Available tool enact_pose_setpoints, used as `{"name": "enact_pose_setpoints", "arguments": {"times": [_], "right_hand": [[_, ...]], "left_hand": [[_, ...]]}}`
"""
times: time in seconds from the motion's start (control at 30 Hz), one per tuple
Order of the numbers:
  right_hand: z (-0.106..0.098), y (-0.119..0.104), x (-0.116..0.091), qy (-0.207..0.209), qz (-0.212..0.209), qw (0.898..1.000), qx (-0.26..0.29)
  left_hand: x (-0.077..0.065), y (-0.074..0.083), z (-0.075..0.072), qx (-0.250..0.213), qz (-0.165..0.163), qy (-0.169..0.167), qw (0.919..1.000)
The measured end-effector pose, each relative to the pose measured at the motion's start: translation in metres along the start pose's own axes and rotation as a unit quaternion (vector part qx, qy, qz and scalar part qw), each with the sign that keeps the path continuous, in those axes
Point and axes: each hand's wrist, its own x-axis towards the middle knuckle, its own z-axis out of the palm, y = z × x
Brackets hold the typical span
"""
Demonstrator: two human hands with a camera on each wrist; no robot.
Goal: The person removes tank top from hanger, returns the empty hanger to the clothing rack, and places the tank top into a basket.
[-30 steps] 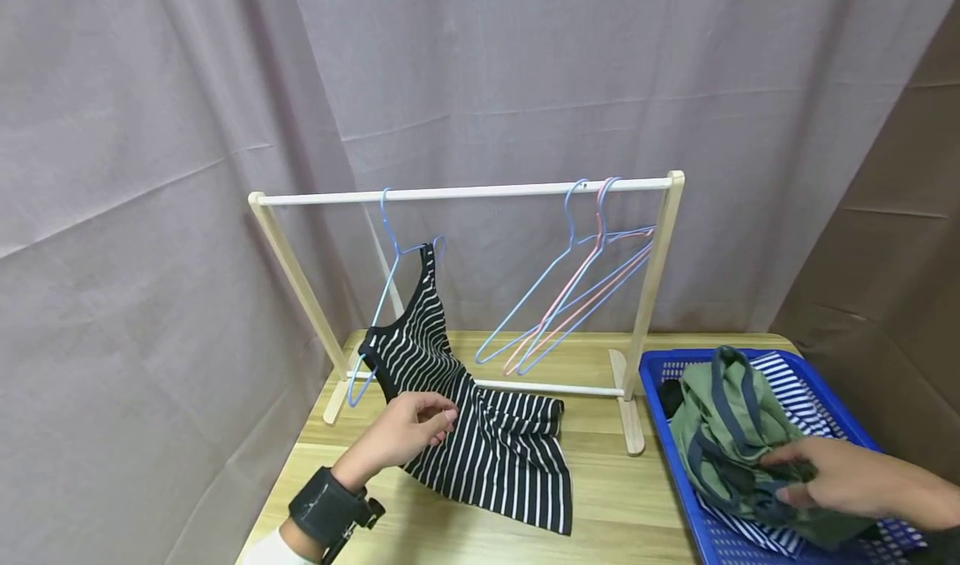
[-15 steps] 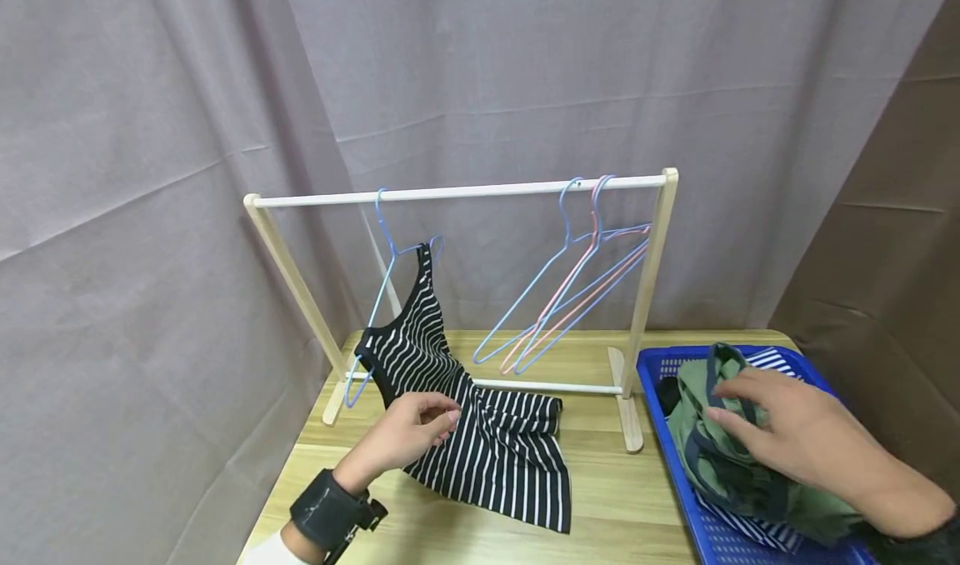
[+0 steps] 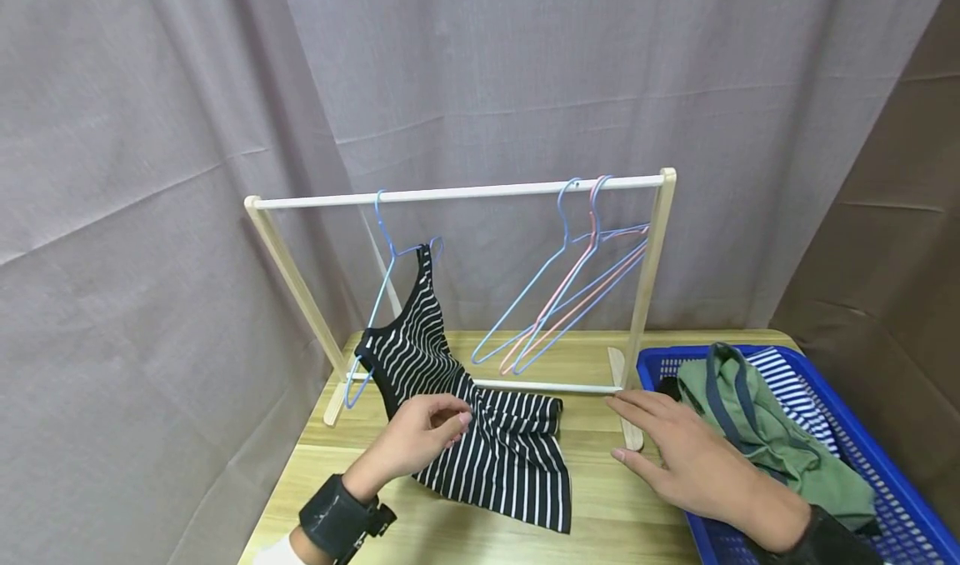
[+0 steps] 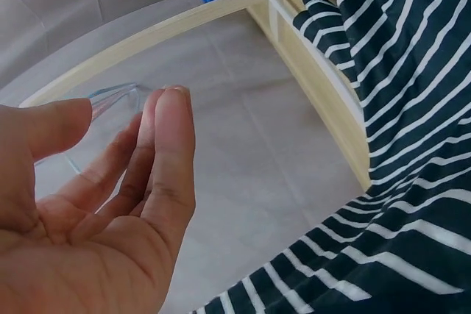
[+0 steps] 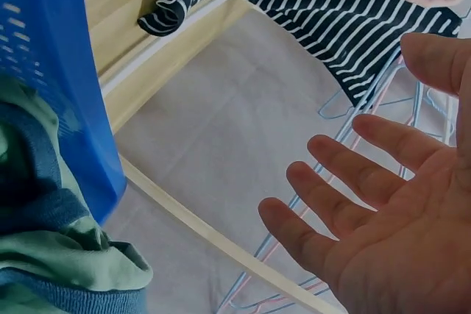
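A black-and-white striped tank top (image 3: 495, 457) hangs by its straps on a blue hanger (image 3: 382, 294) at the left of the rack, its lower part spread towards the table. Before it is my left hand (image 3: 423, 436), fingers loosely bent and thumb apart; the left wrist view shows nothing between them. My right hand (image 3: 690, 461), fingers straight and spread, is over the left rim of the blue basket (image 3: 900, 486), partly in front of the rack's right foot. In the right wrist view its palm is bare. A green garment with navy trim (image 3: 795, 448) lies crumpled in the basket.
A small rack with a white bar (image 3: 465, 192) stands on the wooden table (image 3: 600, 507). Blue and pink hangers (image 3: 555, 298) hang bare near its right post (image 3: 651, 282). A blue-and-white striped cloth (image 3: 795, 390) lies beside the green garment. Grey curtain (image 3: 525, 65) surrounds the table.
My right hand has let go of the green garment, risen and moved left out of the basket, its fingers straightening. The garment stays in the basket. My left hand has shifted slightly right.
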Motion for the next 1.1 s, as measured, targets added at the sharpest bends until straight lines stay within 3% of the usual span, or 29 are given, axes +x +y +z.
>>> {"name": "enact_pose_setpoints", "arguments": {"times": [0.2,0.47,0.6,0.77,0.97,1.1], "right_hand": [[0.001,-0.003,0.001,-0.006,0.016,1.0,0.007],[0.001,-0.003,0.001,0.01,-0.003,1.0,0.004],[0.001,-0.004,0.0,0.019,-0.01,1.0,-0.002],[0.001,-0.004,-0.001,0.018,-0.008,1.0,0.0],[0.0,-0.003,-0.004,0.002,0.008,1.0,0.001],[-0.001,-0.002,-0.004,0.003,0.013,1.0,-0.002]], "left_hand": [[-0.002,0.012,-0.006,0.02,0.005,0.044,0.9988],[-0.007,0.051,-0.029,0.014,0.051,0.108,0.9927],[-0.007,0.077,-0.054,0.039,0.071,0.153,0.9849],[-0.001,0.096,-0.098,0.096,0.084,0.214,0.9684],[0.02,0.099,-0.145,0.151,0.046,0.249,0.9554],[0.032,0.088,-0.162,0.185,0.001,0.232,0.9549]]}}
